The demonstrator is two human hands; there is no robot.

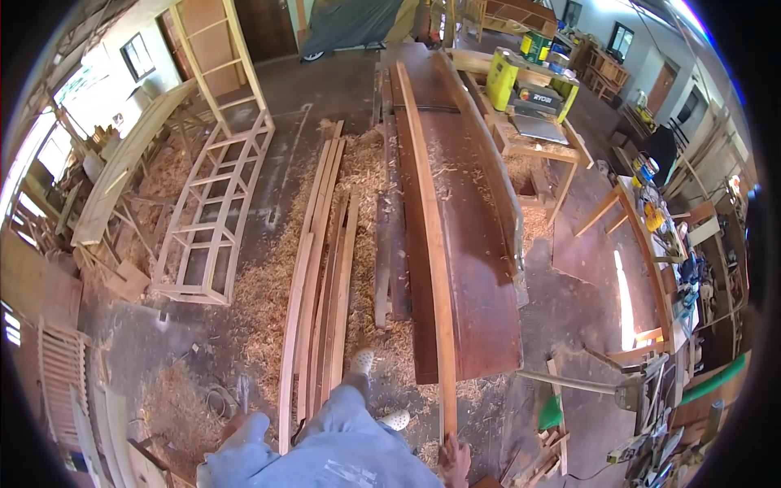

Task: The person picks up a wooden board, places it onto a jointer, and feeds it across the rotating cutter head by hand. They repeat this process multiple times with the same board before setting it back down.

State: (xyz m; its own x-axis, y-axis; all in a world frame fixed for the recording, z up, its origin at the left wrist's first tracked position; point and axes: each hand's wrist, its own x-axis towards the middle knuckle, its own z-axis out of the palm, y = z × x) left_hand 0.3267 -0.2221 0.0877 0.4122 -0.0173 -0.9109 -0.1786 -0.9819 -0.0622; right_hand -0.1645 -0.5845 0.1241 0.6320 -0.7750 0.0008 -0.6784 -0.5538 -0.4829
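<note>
At the bottom of the head view my right hand [454, 460] is closed around the near end of a long wooden plank [431, 244]. The plank runs away from me over wide brown boards [480, 301], its far end resting toward the back. My left hand [233, 424] is low on the left, mostly covered by the sleeve, so its fingers are hidden. A small grey upright object [242, 392] shows just beyond it. Between my hands, several narrow planks [313, 285] lie side by side on the floor, close to my feet.
Wood shavings [268, 325] cover much of the floor. To the left stands a ladder-like wooden frame [207, 220] beside a long workbench [134, 163]. A green Ryobi planer [533, 89] sits on a wooden stand at back right. Tools crowd a bench [663, 268] on the right.
</note>
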